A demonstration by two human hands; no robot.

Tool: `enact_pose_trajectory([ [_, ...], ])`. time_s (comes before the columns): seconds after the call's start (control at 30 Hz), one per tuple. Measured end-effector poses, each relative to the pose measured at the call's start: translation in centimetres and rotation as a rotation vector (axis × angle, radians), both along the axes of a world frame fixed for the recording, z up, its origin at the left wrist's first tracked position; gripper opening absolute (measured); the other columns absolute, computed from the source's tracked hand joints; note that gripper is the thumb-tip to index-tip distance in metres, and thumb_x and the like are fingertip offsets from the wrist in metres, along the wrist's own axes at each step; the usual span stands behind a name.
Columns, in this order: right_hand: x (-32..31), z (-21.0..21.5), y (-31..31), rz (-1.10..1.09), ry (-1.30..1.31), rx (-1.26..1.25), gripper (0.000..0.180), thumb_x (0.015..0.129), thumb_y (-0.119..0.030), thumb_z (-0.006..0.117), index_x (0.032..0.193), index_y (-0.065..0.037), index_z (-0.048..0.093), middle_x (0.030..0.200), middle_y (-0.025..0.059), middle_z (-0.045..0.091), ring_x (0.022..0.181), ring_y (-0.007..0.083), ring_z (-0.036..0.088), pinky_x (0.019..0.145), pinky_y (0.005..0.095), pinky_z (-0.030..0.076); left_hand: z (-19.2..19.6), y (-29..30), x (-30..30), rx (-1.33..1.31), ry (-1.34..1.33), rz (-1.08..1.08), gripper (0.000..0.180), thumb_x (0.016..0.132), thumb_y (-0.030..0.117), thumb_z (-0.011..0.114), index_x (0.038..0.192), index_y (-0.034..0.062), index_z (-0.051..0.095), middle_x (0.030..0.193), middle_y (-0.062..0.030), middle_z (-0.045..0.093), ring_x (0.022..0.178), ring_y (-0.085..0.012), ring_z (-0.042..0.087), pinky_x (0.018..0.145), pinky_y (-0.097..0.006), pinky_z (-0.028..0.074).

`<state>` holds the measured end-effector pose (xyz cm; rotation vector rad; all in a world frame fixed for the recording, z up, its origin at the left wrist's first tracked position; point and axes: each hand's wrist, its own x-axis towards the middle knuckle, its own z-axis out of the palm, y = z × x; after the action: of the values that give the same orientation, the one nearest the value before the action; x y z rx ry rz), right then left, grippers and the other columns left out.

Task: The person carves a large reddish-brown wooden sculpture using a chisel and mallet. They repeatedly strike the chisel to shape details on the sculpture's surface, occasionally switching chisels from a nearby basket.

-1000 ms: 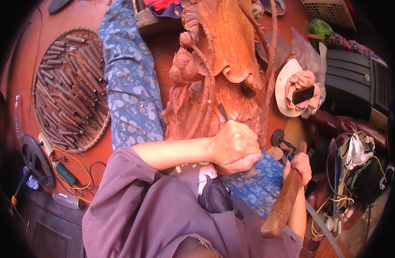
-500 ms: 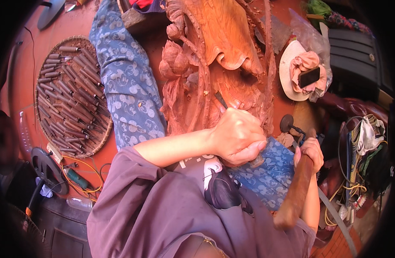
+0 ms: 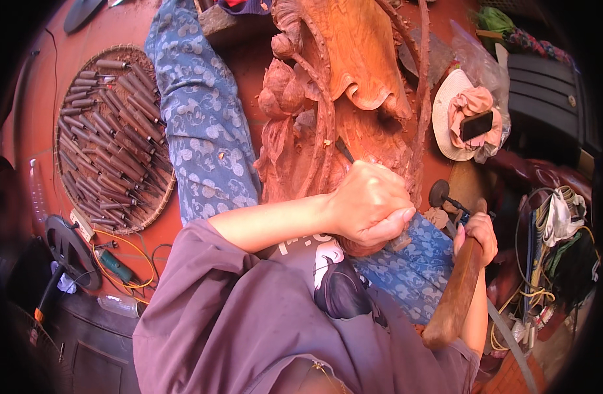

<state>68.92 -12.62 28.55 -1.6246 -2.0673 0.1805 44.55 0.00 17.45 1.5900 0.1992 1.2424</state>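
My left hand (image 3: 375, 207) is closed in a fist around a chisel (image 3: 344, 150). The dark metal blade pokes out beyond the fist toward the reddish wood carving (image 3: 373, 134), and the handle's end shows below my fingers. Whether the cutting edge touches the wood, I cannot tell. To the right, my right hand (image 3: 480, 238) grips a wooden mallet (image 3: 451, 295), its thick brown body slanting down toward my sleeve. The carving lies between my legs, with a bud-like form, stems and a smooth orange wavy-edged panel.
A round woven tray (image 3: 64, 184) holding many wood-handled tools lies at left. Near it are a power strip (image 3: 83, 224), a green power tool (image 3: 116, 266) and a yellow cord. At right lie a white hat (image 3: 444, 121) with a phone (image 3: 476, 125) on it, and tangled cords (image 3: 544, 295).
The whole view has shifted slightly, so most things sit a little farther right. Both hands keep their grips, on the chisel and the mallet, with little visible movement.
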Motion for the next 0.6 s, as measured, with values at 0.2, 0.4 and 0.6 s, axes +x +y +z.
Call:
enact_pose_trajectory([
  [0.2, -0.7, 1.0, 0.7, -0.079, -0.258, -0.091, 0.026, 0.065, 0.005, 0.072, 0.077, -0.003, 0.051, 0.067, 0.0116, 0.053, 0.060, 0.0300, 0.055, 0.062, 0.0380, 0.048, 0.1, 0.8, -0.2, 0.045, 0.094, 0.114, 0.024, 0.081, 0.019, 0.054, 0.059, 0.0106, 0.050, 0.057, -0.0061, 0.050, 0.051, -0.0273, 0.051, 0.048, -0.039, 0.042],
  [0.4, -1.6, 2.3, 1.5, -0.048, -0.237, -0.164, 0.029, 0.063, 0.008, 0.072, 0.079, -0.003, 0.051, 0.067, 0.0100, 0.052, 0.060, 0.0273, 0.053, 0.060, 0.0353, 0.046, 3.2, -2.3, -0.7, 0.045, -0.014, 0.021, 0.023, 0.080, 0.019, 0.057, 0.059, 0.0105, 0.050, 0.059, -0.0033, 0.048, 0.054, -0.0232, 0.050, 0.047, -0.037, 0.040],
  [0.6, -2.3, 2.4, 1.5, -0.078, -0.184, -0.143, 0.030, 0.063, 0.006, 0.075, 0.079, -0.003, 0.051, 0.067, 0.0101, 0.053, 0.060, 0.0260, 0.053, 0.060, 0.0348, 0.046, 2.6, -2.1, -0.4, -0.025, -0.070, -0.056, 0.031, 0.082, 0.017, 0.056, 0.054, 0.0095, 0.046, 0.055, -0.0052, 0.045, 0.052, -0.0254, 0.048, 0.046, -0.039, 0.038],
])
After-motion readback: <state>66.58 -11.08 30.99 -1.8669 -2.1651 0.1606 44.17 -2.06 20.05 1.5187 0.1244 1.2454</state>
